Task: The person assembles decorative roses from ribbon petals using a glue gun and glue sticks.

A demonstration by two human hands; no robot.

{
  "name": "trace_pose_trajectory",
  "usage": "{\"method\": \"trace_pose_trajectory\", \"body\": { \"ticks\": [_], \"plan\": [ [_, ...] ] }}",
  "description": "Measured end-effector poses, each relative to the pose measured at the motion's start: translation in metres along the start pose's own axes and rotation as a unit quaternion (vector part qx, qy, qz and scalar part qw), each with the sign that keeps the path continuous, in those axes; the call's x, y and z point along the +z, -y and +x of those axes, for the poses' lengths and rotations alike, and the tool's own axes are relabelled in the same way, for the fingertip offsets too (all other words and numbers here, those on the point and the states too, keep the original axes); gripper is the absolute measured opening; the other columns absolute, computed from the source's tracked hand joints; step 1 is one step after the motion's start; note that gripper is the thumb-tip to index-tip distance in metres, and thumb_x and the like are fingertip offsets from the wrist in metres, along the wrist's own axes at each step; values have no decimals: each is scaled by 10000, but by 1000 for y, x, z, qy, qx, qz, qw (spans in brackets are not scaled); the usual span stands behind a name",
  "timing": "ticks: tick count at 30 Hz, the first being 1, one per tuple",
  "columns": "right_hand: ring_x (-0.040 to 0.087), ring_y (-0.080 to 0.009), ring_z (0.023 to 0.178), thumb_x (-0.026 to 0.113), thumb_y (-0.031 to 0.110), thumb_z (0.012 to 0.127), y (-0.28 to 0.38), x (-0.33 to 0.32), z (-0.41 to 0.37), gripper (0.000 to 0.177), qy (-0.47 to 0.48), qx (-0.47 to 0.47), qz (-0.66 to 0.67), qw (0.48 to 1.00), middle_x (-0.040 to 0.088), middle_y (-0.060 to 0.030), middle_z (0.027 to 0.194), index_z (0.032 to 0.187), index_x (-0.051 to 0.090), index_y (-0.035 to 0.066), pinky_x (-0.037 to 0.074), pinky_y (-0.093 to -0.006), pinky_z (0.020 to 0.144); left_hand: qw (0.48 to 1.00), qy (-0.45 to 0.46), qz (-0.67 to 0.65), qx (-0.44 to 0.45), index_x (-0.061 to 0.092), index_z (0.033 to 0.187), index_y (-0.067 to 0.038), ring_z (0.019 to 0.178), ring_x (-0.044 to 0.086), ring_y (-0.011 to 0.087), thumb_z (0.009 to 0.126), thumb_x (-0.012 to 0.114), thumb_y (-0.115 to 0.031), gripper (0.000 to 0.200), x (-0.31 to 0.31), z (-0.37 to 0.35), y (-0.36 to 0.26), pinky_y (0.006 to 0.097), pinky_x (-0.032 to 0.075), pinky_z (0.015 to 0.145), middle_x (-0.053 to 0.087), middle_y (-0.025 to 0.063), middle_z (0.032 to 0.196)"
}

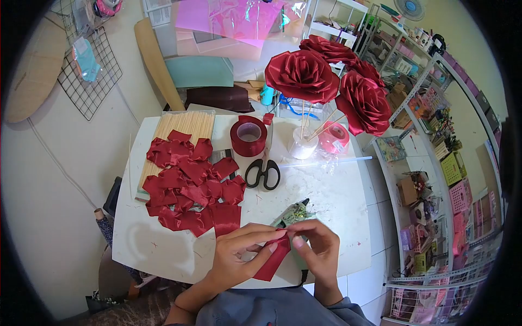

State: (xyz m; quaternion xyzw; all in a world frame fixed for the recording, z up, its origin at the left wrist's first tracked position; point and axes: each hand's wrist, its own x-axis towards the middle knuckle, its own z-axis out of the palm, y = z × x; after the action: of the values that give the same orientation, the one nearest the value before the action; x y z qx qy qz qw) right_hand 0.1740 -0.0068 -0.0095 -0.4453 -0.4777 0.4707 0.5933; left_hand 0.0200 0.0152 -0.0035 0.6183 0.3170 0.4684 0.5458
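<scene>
On the white worktop (163,255), at its near edge, the left hand (236,255) and right hand (318,247) pinched one red ribbon piece (273,263), apparently folding its top, just beside the glue gun (291,213).

White table (331,201): red satin petals (190,187) at nine o'clock, ribbon roll (248,137) at twelve, scissors (263,174) near centre.

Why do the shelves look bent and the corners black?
Head view: a wide lens bows the shelves and darkens the corners; light is soft, with glare on the pink film; the left hand, right hand and ribbon piece look sharp.
</scene>
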Motion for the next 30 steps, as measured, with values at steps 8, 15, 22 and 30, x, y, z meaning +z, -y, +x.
{"method": "trace_pose_trajectory", "body": {
  "ticks": [8,15,22,30],
  "plan": [
    [529,-129,647,588,-29,715,-2,-1,0,19,46,-12,-90,995,575,-95,698,730,579,-35,399,-228,612,1000,22,8,-3,565,977,31,859,558,165,709,542,112,280,0,-1,1,250,482,745,537,141,970],
    [518,-128,664,576,-52,693,2,-1,-1,20,27,6,-73,997,577,-85,698,696,583,-33,385,-233,635,996,63,53,-27,552,1056,-67,901,544,147,690,567,62,388,-5,0,-4,265,507,699,548,100,1010],
    [549,-141,719,577,-30,722,11,1,-3,82,3,-4,15,1000,589,-102,746,802,592,-24,411,-250,660,994,46,-95,-41,481,1114,-10,987,491,182,692,575,86,443,-7,-1,-1,262,505,732,460,116,1113],
    [564,-202,698,624,-92,604,3,-7,0,250,166,-156,-61,972,597,-103,759,830,627,15,437,-292,658,960,7,-277,-39,417,1140,46,1087,405,216,681,551,147,489,-10,1,9,280,497,778,405,119,1140]
  ]
}}
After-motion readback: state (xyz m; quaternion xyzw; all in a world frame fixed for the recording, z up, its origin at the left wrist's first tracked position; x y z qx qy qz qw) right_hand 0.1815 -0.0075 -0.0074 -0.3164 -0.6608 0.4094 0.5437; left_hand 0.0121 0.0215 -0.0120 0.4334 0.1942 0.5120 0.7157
